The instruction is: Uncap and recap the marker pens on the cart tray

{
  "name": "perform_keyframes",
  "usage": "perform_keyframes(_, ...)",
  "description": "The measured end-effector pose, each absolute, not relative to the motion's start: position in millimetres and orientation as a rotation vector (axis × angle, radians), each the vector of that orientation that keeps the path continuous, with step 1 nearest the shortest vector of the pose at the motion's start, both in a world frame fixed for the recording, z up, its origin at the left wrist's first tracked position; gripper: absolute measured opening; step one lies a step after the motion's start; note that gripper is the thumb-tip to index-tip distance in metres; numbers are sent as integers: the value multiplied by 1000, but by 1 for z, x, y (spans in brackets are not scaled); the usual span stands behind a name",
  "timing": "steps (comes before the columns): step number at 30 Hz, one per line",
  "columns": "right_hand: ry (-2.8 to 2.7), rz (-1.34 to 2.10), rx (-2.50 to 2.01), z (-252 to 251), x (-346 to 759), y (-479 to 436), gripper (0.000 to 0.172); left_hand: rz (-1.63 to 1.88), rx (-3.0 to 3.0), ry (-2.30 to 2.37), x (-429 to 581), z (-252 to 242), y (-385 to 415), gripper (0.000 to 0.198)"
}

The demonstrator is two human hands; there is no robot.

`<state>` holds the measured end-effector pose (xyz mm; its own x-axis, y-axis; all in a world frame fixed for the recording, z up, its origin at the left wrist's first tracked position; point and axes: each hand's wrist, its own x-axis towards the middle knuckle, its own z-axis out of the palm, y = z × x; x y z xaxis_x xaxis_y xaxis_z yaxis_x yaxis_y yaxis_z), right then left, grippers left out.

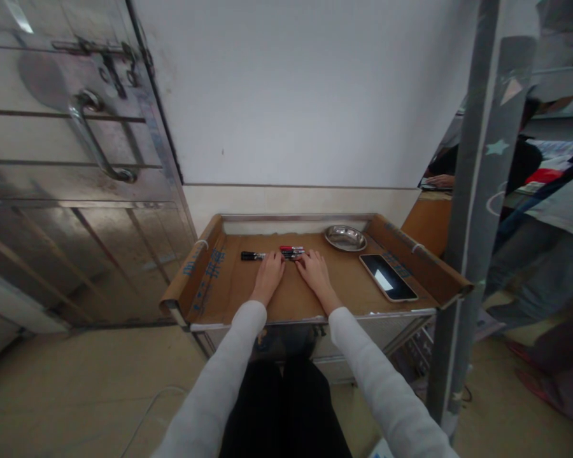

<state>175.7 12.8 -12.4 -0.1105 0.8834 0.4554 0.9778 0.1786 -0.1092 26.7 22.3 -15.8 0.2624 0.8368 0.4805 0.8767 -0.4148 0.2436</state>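
A cluster of red-capped and black marker pens [292, 252] is laid at the far middle of the brown cardboard-lined tray table [229, 286], with a single black marker pen [251, 256] just to its left. The left hand [268, 275] and right hand [315, 271] are rested palm-down before them, fingers outstretched, nothing gripped. A round steel dish [346, 238] and a dark-screened phone [388, 277] are set further right.

A round, shallow steel dish [346, 238] sits far right on the brown cardboard-lined worktop [229, 289]. A dark-screened phone in a tan case [388, 277] lies nearer, beside the right wall. A steel door with a curved handle [95, 143] stands left, and a grey post [475, 191] stands right.
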Motion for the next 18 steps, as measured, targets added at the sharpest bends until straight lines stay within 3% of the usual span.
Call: perform_keyframes(18, -2154, -51, -1403, -20, 179, 26, 14, -1292, -2802, -1457, 27, -22, 38, 11)
